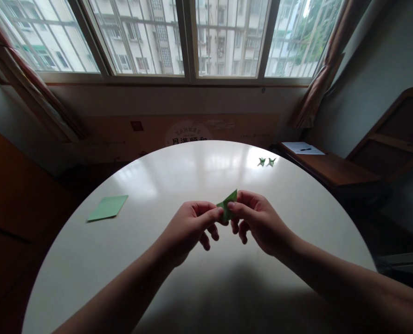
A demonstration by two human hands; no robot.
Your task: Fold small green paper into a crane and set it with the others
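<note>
A small piece of folded green paper [229, 207] is held up above the white table, with one pointed corner rising to the upper right. My left hand [196, 222] pinches its left side between thumb and index finger, the other fingers curled loosely below. My right hand [257, 218] grips the right side the same way, its thumb lying on the front face. The fingertips cover part of the paper, so its full shape is hidden.
A stack of light green paper squares [107, 208] lies on the round white table [151, 273] at the left. Two small folded green paper cranes [262, 161] stand near the far right edge. Beyond, a wooden surface [335, 168] carries a white sheet [302, 148] and a pen [306, 149].
</note>
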